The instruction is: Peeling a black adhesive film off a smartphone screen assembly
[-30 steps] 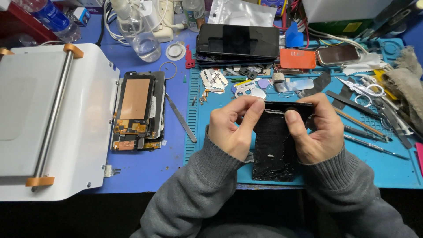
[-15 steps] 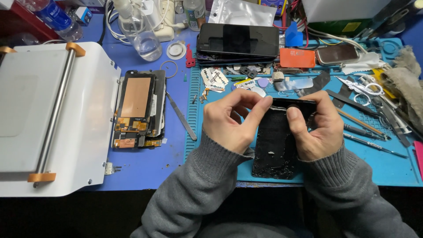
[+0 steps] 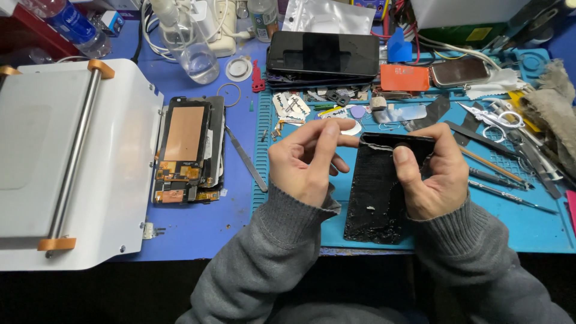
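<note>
The right hand (image 3: 433, 174) clamps the far end of a black phone panel (image 3: 378, 198) lying on the blue mat (image 3: 528, 222). The left hand (image 3: 306, 159) pinches at its far edge, just left, fingers together.

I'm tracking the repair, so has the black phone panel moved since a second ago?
Yes. The black phone panel has slid slightly left on the blue mat, away from the tools at its right edge.
</note>
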